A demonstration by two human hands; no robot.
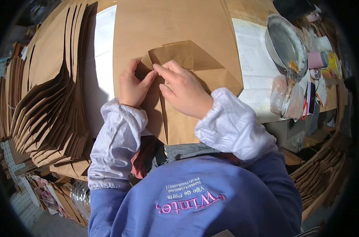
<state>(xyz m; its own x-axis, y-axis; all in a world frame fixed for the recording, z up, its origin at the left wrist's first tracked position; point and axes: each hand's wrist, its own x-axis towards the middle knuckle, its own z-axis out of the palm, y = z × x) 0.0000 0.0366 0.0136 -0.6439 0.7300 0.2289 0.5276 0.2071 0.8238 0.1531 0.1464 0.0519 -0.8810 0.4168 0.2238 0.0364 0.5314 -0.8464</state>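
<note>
A brown kraft paper bag (181, 128) lies before me on larger brown paper (169, 21), its far end opened into angled folds. My left hand (133, 87) is closed on the left flap of that end, fingers mostly hidden behind the paper and thumb in front. Close beside it, my right hand (186, 91) is bent over the same flap. Its index fingertip meets the folded edge near my left thumb tip, and its own thumb rests lower, over the bag. Some of the right fingers are hidden under the hand.
Many folded paper bags (49, 106) stand fanned at my left. On the right are a metal basin (280, 43), a pink cup (316, 60), red-handled scissors (304, 108), a phone (311, 98) and clear plastic bags (286, 94). More brown paper (321, 173) is stacked low at the right.
</note>
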